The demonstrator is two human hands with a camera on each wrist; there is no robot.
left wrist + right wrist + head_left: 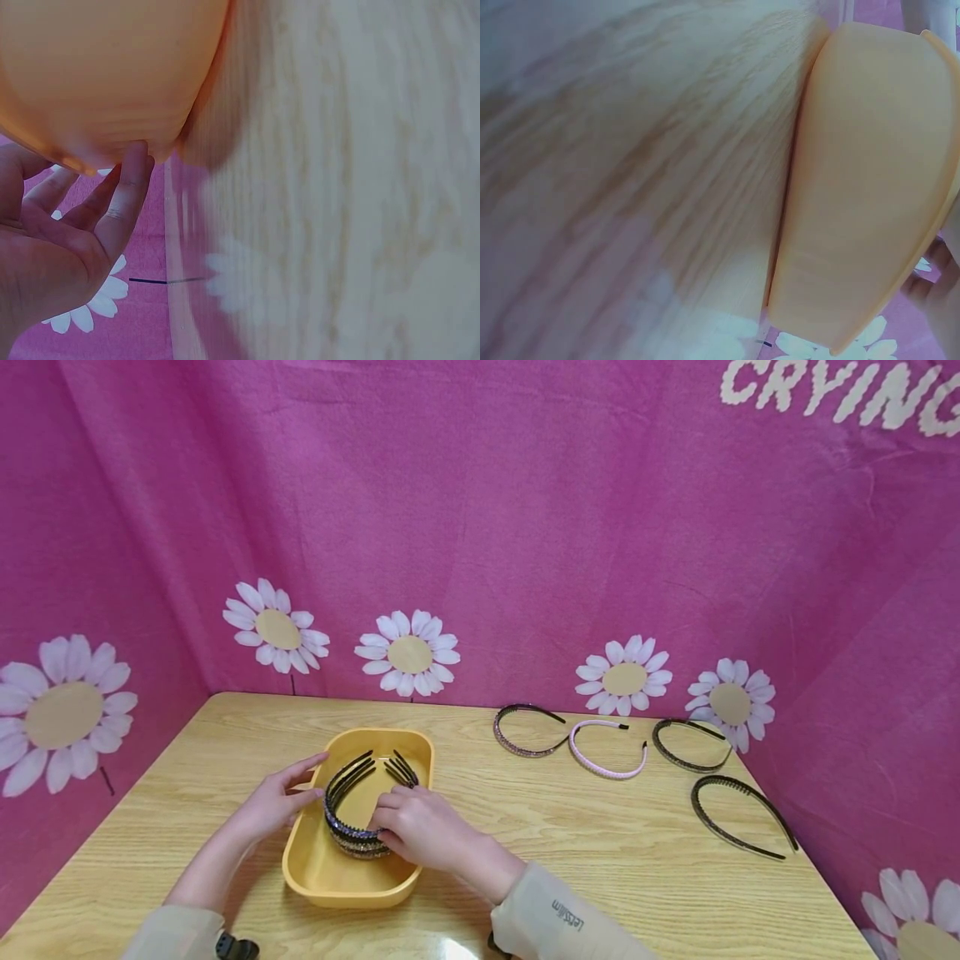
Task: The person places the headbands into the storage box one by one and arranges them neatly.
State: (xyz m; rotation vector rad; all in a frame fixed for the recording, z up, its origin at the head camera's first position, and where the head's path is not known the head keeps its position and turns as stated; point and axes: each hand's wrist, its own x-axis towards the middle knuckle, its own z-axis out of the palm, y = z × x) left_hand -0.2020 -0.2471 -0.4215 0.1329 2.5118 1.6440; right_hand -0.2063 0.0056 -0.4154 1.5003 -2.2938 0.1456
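Several dark, glittery headbands (358,839) lie stacked in a yellow plastic bin (352,897), their tips toward its far end. My right hand (420,827) reaches over the bin's right side and grips the stack with curled fingers; its fingertips are partly hidden. At the bin's left side, my left hand (273,797) rests fairly straight fingers against the rim and outer wall, thumb close to the stack. In the left wrist view, a finger (129,184) touches the bin wall (105,75). The right wrist view holds mostly the bin's outer side (862,172).
On the wooden table (555,860), to the right, lie a purplish glitter headband (513,748), a pink headband (600,770), a dark headband (686,765) and a black toothed headband (731,839). A pink flowered cloth (480,527) hangs behind and at both sides.
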